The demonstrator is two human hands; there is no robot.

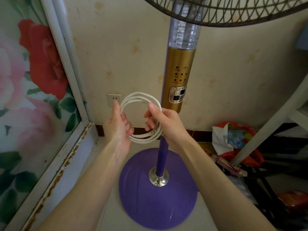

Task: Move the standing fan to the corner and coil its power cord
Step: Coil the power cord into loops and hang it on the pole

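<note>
- Fan (180,84) placement looks done: the standing fan sits with its purple base (155,197) on the floor, close to the wall and the flowered panel (33,90), in what appears to be the corner.
- Cord (141,117) is gathered into several white loops, held in the air in front of the pole, near the wall socket (114,99).
- The left hand (119,125) grips the loops' left side, fingers curled round the strands.
- The right hand (164,122) pinches the right side, fingers closed on the cord.
- Left to do, as a judgement: secure or tuck the coil; the plug end cannot be made out.
</note>
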